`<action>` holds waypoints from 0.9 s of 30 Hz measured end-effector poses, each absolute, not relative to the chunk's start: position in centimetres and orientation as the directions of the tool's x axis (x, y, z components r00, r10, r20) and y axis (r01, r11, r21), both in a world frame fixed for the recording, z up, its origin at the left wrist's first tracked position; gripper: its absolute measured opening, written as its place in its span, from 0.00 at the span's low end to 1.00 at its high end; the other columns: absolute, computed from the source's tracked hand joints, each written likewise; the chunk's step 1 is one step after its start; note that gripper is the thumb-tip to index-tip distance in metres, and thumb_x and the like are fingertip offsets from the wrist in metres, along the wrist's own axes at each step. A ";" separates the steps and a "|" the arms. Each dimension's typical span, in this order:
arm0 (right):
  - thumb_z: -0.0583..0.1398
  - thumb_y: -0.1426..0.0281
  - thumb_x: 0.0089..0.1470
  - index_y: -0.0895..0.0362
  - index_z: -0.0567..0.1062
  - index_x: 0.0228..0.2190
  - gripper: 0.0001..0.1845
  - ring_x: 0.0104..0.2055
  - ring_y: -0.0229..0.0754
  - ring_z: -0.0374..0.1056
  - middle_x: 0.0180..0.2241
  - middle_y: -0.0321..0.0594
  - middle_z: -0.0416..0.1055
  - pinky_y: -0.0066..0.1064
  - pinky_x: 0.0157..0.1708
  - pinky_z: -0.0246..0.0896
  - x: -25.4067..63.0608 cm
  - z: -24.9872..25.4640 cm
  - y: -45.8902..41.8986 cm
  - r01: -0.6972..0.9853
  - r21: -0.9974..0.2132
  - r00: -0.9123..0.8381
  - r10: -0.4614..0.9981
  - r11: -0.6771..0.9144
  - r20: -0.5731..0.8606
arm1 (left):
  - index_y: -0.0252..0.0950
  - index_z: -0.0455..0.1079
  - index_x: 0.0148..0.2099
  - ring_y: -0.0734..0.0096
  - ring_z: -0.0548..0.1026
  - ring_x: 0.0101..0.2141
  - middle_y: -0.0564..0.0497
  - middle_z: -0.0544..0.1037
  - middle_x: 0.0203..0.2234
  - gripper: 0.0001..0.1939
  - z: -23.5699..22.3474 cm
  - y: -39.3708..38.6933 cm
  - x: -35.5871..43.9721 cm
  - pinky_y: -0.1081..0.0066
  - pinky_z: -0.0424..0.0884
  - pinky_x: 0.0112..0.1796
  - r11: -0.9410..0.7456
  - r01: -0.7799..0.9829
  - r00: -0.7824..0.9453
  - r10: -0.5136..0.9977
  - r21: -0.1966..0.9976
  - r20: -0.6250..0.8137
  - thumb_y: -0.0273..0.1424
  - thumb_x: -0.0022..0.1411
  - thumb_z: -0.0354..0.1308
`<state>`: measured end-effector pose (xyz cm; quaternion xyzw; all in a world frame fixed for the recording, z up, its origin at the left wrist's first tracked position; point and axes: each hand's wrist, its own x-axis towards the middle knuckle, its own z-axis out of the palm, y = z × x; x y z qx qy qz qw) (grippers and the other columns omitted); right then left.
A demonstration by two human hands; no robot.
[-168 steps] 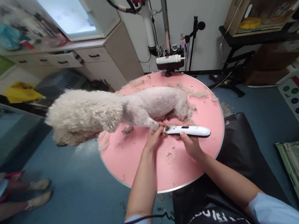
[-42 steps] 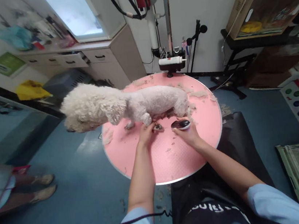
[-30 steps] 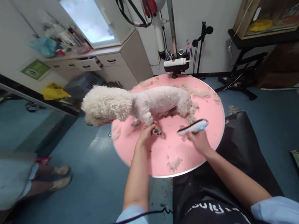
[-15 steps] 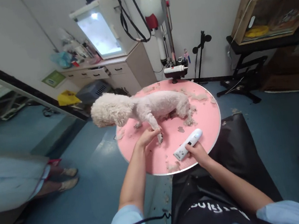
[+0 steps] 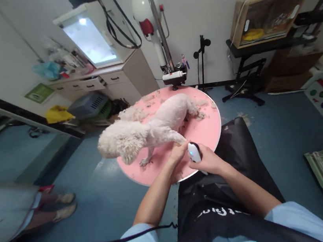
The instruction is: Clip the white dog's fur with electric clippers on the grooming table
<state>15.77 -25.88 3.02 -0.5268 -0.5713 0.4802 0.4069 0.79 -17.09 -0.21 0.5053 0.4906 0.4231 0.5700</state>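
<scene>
With twelve at the tabletop's far edge, a co-worker in a pale blue garment [image 5: 6,211] stands well off at nine o'clock. A grey-blue plastic pet carrier [image 5: 86,107] sits on the floor at ten. The white dog, curly-headed and close-clipped along the body [image 5: 128,139], has its head overhanging nine o'clock, one forepaw planted near eight and its rump toward two. Under it lies the round pink textured table [image 5: 207,121], with pale hair tufts scattered between twelve and three. Near five o'clock the left hand [image 5: 180,151] grips the dog's outstretched foreleg, its paw hidden. A white plastic bottle with a pointed nozzle [image 5: 172,76] lies beyond twelve. Just right of the left hand, the white-and-black handheld clipper [image 5: 194,152], blue light showing, is gripped in the right hand [image 5: 211,161]; its blade is hidden.
</scene>
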 end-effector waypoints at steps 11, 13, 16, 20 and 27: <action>0.65 0.67 0.45 0.56 0.79 0.33 0.11 0.35 0.46 0.72 0.34 0.43 0.76 0.33 0.36 0.63 13.5 3.3 -25.1 0.520 -0.844 -0.200 0.979 0.135 0.033 | 0.36 0.64 0.21 0.69 0.68 0.22 0.52 0.68 0.16 0.19 4.6 -17.8 -1.4 0.71 0.64 0.24 0.087 0.513 0.175 0.963 0.854 -0.203 0.44 0.56 0.57; 0.64 0.69 0.44 0.55 0.78 0.32 0.09 0.32 0.44 0.71 0.31 0.40 0.77 0.31 0.33 0.62 13.7 3.5 -24.3 0.471 -0.870 -0.157 0.984 0.147 0.081 | 0.35 0.68 0.23 0.64 0.73 0.25 0.49 0.73 0.20 0.20 6.9 -17.9 -2.9 0.67 0.68 0.29 -0.123 0.711 0.336 0.924 0.692 -0.181 0.42 0.62 0.52; 0.64 0.70 0.41 0.55 0.77 0.28 0.07 0.26 0.40 0.69 0.25 0.35 0.75 0.29 0.29 0.59 14.5 4.0 -23.4 0.373 -0.916 -0.145 0.984 0.147 0.099 | 0.35 0.76 0.39 0.53 0.77 0.42 0.41 0.80 0.37 0.11 9.7 -17.2 -4.4 0.56 0.70 0.46 -0.546 0.811 0.532 0.838 0.211 0.121 0.35 0.63 0.56; 0.66 0.68 0.39 0.57 0.77 0.27 0.08 0.27 0.40 0.69 0.24 0.35 0.74 0.29 0.28 0.60 15.2 3.8 -22.9 0.161 -0.986 -0.164 0.986 0.047 0.020 | 0.34 0.75 0.43 0.54 0.78 0.44 0.40 0.80 0.39 0.08 10.2 -15.1 -3.3 0.55 0.68 0.52 -0.821 0.547 0.823 0.563 -0.163 -0.072 0.31 0.62 0.60; 0.69 0.57 0.37 0.56 0.77 0.32 0.21 0.21 0.34 0.63 0.22 0.32 0.71 0.24 0.17 0.55 18.0 0.0 -23.3 -0.555 -0.823 0.163 0.955 -0.117 -0.246 | 0.34 0.71 0.50 0.59 0.81 0.36 0.43 0.82 0.34 0.12 9.4 -13.5 -1.5 0.63 0.71 0.40 -0.843 0.517 0.831 0.535 -0.145 -0.150 0.30 0.70 0.48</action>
